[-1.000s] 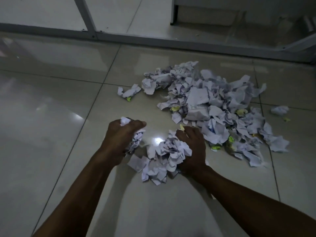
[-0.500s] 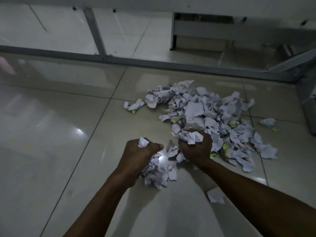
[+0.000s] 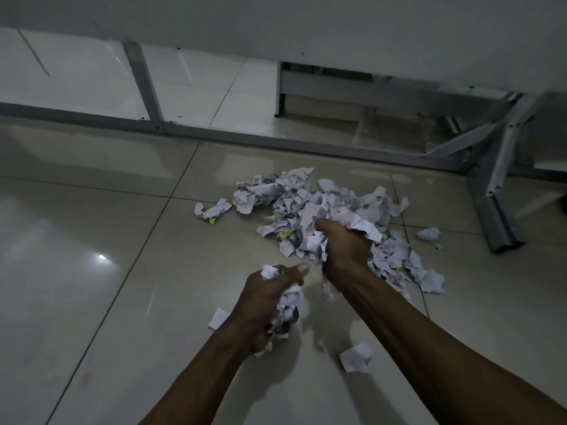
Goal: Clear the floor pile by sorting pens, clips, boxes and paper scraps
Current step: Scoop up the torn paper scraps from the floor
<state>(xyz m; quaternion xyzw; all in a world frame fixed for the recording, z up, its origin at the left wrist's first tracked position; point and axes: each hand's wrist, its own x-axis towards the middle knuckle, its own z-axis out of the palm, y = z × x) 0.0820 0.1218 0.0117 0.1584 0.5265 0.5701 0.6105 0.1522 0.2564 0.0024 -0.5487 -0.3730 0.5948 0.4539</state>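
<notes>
1. Down on the glossy tiled floor [image 3: 92, 271], a heap of crumpled paper scraps [image 3: 310, 197] lies right of centre, towards the far side, just short of the metal frame rail [image 3: 245, 139].
2. Her or his right hand [image 3: 345, 243] sits at the near edge of that heap, fingers curled tight round a fistful of white scraps [image 3: 359, 223] that stick out past the knuckles.
3. Nearer and a little left, the left hand [image 3: 264, 297] is clenched on its own wad of scraps [image 3: 290, 303], with a small tuft poking out above the thumb.
4. Loose pieces lie apart from the heap: one scrap [image 3: 217, 317] just left of the left wrist, another crumpled piece [image 3: 356, 357] between the two forearms, a small clump [image 3: 213, 208] left of the heap, and a lone ball [image 3: 429, 233] to its right.
5. Bits of yellow-green show among the white paper; I cannot tell what they are.
6. At the far right a grey metal leg [image 3: 498, 222] stands on the tiles, well clear of both hands.
</notes>
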